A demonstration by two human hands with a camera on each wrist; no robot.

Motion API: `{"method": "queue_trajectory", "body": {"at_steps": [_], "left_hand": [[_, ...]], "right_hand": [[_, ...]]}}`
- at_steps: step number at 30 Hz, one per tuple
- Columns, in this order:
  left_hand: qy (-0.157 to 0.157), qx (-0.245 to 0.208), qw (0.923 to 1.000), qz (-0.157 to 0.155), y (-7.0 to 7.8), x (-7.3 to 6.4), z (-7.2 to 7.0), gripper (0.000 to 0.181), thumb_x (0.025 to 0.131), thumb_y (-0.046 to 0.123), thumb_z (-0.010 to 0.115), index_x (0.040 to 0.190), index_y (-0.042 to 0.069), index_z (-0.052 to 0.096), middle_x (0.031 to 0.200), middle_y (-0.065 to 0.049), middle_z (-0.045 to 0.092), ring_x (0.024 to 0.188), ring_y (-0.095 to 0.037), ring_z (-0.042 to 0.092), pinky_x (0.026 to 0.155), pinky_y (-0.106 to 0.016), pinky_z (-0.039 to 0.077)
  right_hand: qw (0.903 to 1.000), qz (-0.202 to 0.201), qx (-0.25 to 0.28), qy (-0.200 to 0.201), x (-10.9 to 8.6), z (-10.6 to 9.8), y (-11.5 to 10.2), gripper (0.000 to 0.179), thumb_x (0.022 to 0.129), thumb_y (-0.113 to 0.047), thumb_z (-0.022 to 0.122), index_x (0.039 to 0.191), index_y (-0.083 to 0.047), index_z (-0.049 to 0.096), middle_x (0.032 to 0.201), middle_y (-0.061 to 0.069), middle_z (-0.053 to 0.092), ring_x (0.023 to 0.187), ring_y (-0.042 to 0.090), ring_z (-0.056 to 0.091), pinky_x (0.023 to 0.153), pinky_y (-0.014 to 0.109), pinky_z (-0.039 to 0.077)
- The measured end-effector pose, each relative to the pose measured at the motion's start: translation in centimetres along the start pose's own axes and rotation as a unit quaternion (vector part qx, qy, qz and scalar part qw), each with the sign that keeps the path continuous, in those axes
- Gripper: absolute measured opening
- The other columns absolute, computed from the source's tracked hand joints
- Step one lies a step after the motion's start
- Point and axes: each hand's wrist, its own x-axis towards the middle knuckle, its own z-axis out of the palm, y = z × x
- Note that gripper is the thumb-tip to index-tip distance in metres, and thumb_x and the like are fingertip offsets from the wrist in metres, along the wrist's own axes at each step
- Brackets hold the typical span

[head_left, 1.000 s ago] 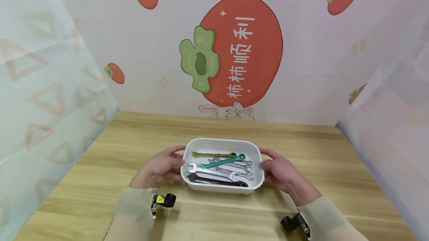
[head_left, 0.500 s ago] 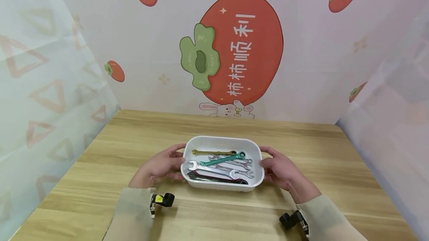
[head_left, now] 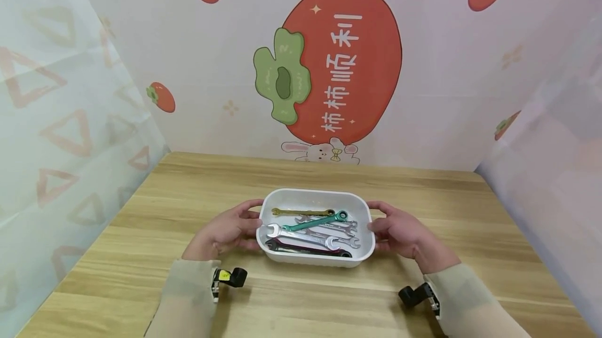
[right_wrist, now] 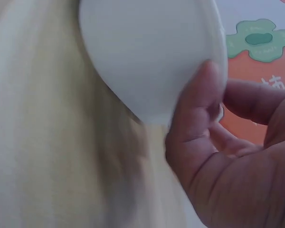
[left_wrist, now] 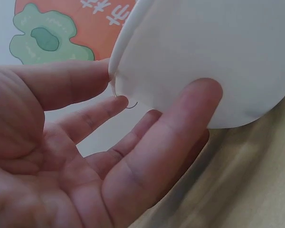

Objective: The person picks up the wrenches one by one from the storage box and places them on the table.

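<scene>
A white rectangular bin (head_left: 310,261) with rounded corners is held between both hands over the wooden table. My left hand (head_left: 230,229) grips its left end, the thumb and fingers spread over the rim and end wall in the left wrist view. At the right end, my right hand (head_left: 398,229) holds the bin the same way, fingertips against the outer wall. Several wrenches lie loosely inside: a gold one (head_left: 301,212) at the back, a green one (head_left: 312,222) lying across silver ones, a large silver one (head_left: 303,236), and a black one (head_left: 308,249) along the front.
The wood-grain table (head_left: 301,306) runs back to a pale wall printed with red persimmons (head_left: 348,66). Light patterned sheets stand at the left (head_left: 70,134) and right (head_left: 555,134) sides. A small black camera sits on each wrist.
The head view has tilted slightly, so the wall and the table sit a little higher. Both hands keep their hold on the bin, and the wrenches lie as before.
</scene>
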Motion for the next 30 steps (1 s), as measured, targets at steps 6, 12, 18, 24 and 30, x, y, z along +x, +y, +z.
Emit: {"method": "queue_trajectory", "body": {"at_steps": [6, 12, 18, 24, 30], "left_hand": [[-0.001, -0.007, 1.0000, -0.002, 0.2, 0.1, 0.1, 0.062, 0.099, -0.002, 0.055, 0.154, 0.013, 0.033, 0.136, -0.030, 0.042, 0.100, -0.036, 0.063, 0.078, -0.053, 0.057], [-0.009, -0.010, 0.9999, 0.000, 0.2, 0.2, 0.3, 0.061, 0.099, -0.002, 0.054, 0.154, 0.012, 0.032, 0.133, -0.031, 0.043, 0.098, -0.037, 0.064, 0.078, -0.053, 0.057], [-0.011, -0.017, 0.9998, -0.003, 0.0, 0.0, 0.2, 0.062, 0.099, -0.003, 0.053, 0.155, 0.011, 0.031, 0.134, -0.032, 0.043, 0.098, -0.037, 0.064, 0.077, -0.053, 0.057], [-0.014, -0.020, 0.9997, -0.002, -0.1, -0.1, 0.0, 0.063, 0.099, -0.003, 0.054, 0.155, 0.011, 0.029, 0.132, -0.032, 0.045, 0.096, -0.036, 0.065, 0.076, -0.052, 0.057], [-0.013, -0.025, 0.9996, 0.001, -0.1, 0.0, 0.0, 0.062, 0.099, -0.004, 0.053, 0.155, 0.010, 0.030, 0.132, -0.032, 0.044, 0.097, -0.035, 0.065, 0.077, -0.051, 0.057]], "right_hand": [[0.9973, 0.002, -0.074, 0.005, -0.3, -1.2, -1.5, 0.060, 0.096, -0.004, 0.059, 0.151, -0.009, 0.036, 0.115, 0.022, 0.060, 0.093, 0.034, 0.066, 0.080, 0.049, 0.057], [0.9971, -0.053, -0.054, -0.004, -0.8, -4.3, -4.5, 0.061, 0.101, -0.016, 0.059, 0.154, -0.005, 0.030, 0.124, 0.018, 0.058, 0.109, 0.035, 0.063, 0.093, 0.050, 0.051], [0.9843, -0.152, -0.005, -0.090, -1.5, -5.7, -7.6, 0.044, 0.106, -0.021, 0.051, 0.148, -0.013, 0.043, 0.130, 0.012, 0.061, 0.115, 0.036, 0.062, 0.094, 0.050, 0.050], [0.9676, -0.188, -0.003, -0.168, -1.7, -5.0, -9.6, 0.041, 0.107, -0.011, 0.045, 0.148, -0.014, 0.047, 0.140, 0.015, 0.053, 0.122, 0.044, 0.054, 0.096, 0.055, 0.046], [0.9754, -0.162, -0.032, -0.146, -1.0, -2.6, -10.7, 0.054, 0.103, -0.010, 0.054, 0.153, -0.007, 0.036, 0.149, 0.022, 0.041, 0.126, 0.049, 0.047, 0.096, 0.057, 0.045]]}}
